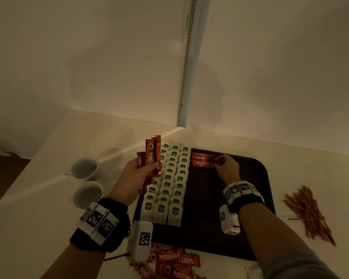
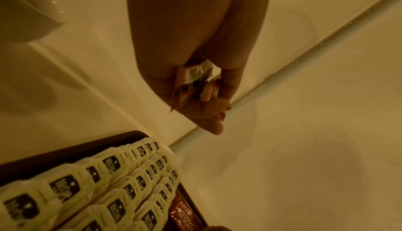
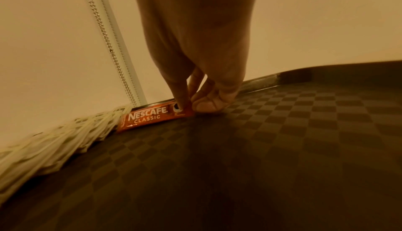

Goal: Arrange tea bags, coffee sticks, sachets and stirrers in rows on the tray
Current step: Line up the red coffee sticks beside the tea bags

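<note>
A dark checkered tray lies on the pale counter. Three rows of white tea bags fill its left side. At the tray's far edge lie a few red coffee sticks. My right hand pinches the right end of the nearest stick as it lies on the tray. My left hand hovers over the tea bags and grips an upright bundle of red coffee sticks, whose lower ends show in the left wrist view.
Two white cups stand left of the tray. Loose red coffee sticks lie at the counter's near edge. A pile of thin brown stirrers lies right of the tray. A beaded chain hangs on the wall behind.
</note>
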Available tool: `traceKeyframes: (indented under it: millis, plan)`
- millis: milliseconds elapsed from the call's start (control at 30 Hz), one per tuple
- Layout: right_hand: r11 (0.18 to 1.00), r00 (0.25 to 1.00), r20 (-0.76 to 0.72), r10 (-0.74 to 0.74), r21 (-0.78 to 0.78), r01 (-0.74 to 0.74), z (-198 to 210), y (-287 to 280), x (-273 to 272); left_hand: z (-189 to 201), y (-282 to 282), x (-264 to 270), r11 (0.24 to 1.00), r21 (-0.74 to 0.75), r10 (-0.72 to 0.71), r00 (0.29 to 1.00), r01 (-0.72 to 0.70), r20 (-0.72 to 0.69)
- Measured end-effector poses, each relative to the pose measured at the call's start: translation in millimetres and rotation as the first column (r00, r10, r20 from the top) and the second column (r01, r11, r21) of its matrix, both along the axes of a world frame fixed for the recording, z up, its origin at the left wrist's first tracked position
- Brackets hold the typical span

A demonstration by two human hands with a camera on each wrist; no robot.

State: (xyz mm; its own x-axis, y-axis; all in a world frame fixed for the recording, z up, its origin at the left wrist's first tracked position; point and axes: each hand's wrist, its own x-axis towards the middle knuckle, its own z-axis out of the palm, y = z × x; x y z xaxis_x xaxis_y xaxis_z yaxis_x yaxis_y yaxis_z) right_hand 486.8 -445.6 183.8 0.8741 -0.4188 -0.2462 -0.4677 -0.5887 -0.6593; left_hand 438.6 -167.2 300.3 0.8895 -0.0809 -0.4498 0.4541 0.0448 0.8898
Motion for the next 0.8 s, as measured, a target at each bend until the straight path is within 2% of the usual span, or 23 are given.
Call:
traceKeyframes:
  millis: [133,267,367,433,467,533,600,667,733,800]
  plan:
    - [1.000,0.999,-0.047,0.002,-0.005,-0.003,-2,1,0,2,-1,-2,1.000,0.017,-0.010,1.000,0.010,-0.016]
    - [0.999,0.999,-0.034,-0.036,-0.018,0.035,0,1,-2,8,-5,-4,0.999,0.029,-0.018,0.999,0.017,0.036]
    - [0.998,0.996,0.081,-0.041,0.042,0.038,19,9,-2,11,-5,-4,0.995,0.096,-0.047,0.993,0.037,0.107]
    - [0.983,0.981,0.189,0.036,0.171,-0.069,49,27,-4,14,-5,-3,0.989,0.145,-0.065,0.987,0.044,0.145]
    - [0.953,0.968,0.233,0.099,0.256,-0.159,68,39,-7,15,-5,-2,0.985,0.164,-0.073,0.984,0.046,0.162]
    - [0.841,0.931,0.280,0.233,0.423,-0.338,101,62,-14,18,-6,-1,0.980,0.192,-0.092,0.977,0.054,0.194]
    - [0.731,0.887,0.321,0.332,0.506,-0.457,121,78,-21,21,-7,-1,0.975,0.217,-0.107,0.967,0.055,0.231]
    - [0.667,0.859,0.371,0.352,0.544,-0.509,128,85,-27,24,-7,-2,0.978,0.206,-0.093,0.961,0.039,0.260]
    - [0.596,0.860,0.403,0.313,0.622,-0.508,130,86,-33,26,-5,-4,0.996,0.088,-0.032,0.973,0.012,0.230]
    - [0.523,0.849,0.428,0.310,0.669,-0.528,130,82,-39,24,-1,-3,0.996,-0.088,0.045,0.989,-0.033,0.140]
